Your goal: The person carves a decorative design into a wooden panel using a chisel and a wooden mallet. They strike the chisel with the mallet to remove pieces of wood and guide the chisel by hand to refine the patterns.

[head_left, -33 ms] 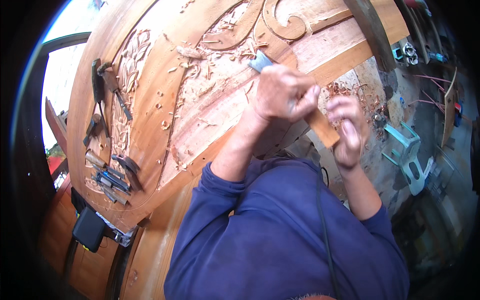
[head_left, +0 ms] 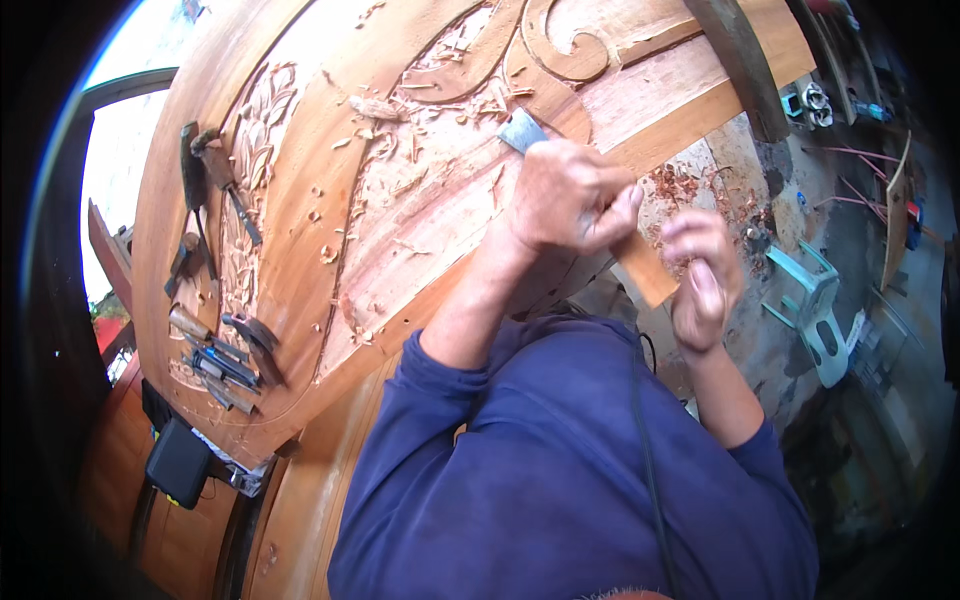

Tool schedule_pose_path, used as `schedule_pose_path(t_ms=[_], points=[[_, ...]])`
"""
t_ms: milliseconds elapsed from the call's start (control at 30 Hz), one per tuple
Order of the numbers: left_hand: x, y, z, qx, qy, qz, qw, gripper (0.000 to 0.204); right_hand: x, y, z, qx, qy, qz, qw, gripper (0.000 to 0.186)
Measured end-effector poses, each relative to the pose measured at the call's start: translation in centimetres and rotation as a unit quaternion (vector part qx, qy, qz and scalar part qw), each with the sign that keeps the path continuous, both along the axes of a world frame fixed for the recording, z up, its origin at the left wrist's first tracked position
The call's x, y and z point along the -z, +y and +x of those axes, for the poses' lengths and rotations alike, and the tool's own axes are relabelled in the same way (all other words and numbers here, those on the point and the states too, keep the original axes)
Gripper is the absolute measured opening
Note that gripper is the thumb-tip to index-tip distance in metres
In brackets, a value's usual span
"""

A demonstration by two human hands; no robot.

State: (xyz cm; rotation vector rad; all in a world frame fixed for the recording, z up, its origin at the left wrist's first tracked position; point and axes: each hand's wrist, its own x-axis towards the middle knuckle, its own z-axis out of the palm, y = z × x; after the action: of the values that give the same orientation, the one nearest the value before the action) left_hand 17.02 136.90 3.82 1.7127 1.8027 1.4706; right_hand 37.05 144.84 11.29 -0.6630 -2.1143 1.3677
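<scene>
- Fingers of the left hand (head_left: 567,200) are closed in a fist round a wide chisel (head_left: 648,272), hiding the part where blade and handle meet.
- We record the chisel slanting across the view: grey blade (head_left: 521,131) toward the upper left, over the carved wooden panel (head_left: 430,215); orange-brown handle toward the lower right, past the panel's edge.
- Fingers of the right hand (head_left: 703,290) are half-curled just beside the handle's end, loosely bent; we see nothing in their grasp. Blur spoils this spot, so we cannot tell whether hand and handle touch.
- Pale shavings (head_left: 487,101) lie loose on the panel, many of them near the blade and the raised scroll (head_left: 585,62).
- At the panel's left end we find slim tools (head_left: 193,165) near carved leaves (head_left: 264,130), and a cluster of short tools (head_left: 225,364) nearer the wearer.
- Dark beam (head_left: 741,70) crosses the panel's upper right part.
- Beyond the panel's right edge we note reddish shavings (head_left: 688,190) on the floor (head_left: 738,160), and a pale green plastic chair (head_left: 818,297).
</scene>
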Motion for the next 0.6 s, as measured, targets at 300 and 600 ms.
schedule_pose_path(t_ms=[300,600], points=[[-0.4,-0.3,-1.0,0.041,-0.102,-0.004,0.994,0.034,-1.8,-1.1,-3.2,-0.031,0.028,-0.067,0.997,0.023],[-0.1,0.1,-2.6,0.004,-0.036,0.011,0.999,0.033,-0.1,-1.6,-4.8,0.023,-0.011,-0.069,0.997,0.017]])
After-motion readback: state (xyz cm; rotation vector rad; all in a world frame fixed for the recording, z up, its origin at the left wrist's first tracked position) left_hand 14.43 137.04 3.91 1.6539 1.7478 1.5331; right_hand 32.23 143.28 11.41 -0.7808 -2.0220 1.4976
